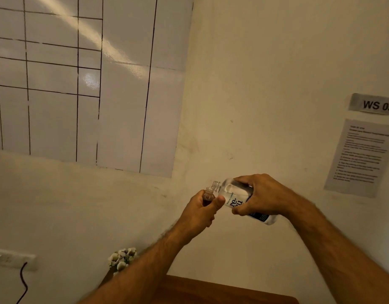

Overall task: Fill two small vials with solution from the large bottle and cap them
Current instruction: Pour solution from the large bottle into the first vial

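Note:
My left hand [201,210] grips a small dark amber vial [208,195] upright, its open neck showing above my fingers. My right hand [260,197] holds the large clear bottle [234,195], which bears a white label with dark lettering. The bottle is tilted to the left, and its uncapped threaded mouth [215,185] sits right at the vial's opening. Clear liquid shows inside the bottle. Both hands are raised in front of the wall, above the table. No second vial and no caps are in view.
A brown wooden table [228,291] shows at the bottom edge. Small white flowers [122,258] stand at its back left. On the wall hang a gridded white board [83,84], a "WS 03" sign [374,104], an instruction sheet [362,157] and a socket strip with a black cable [12,260].

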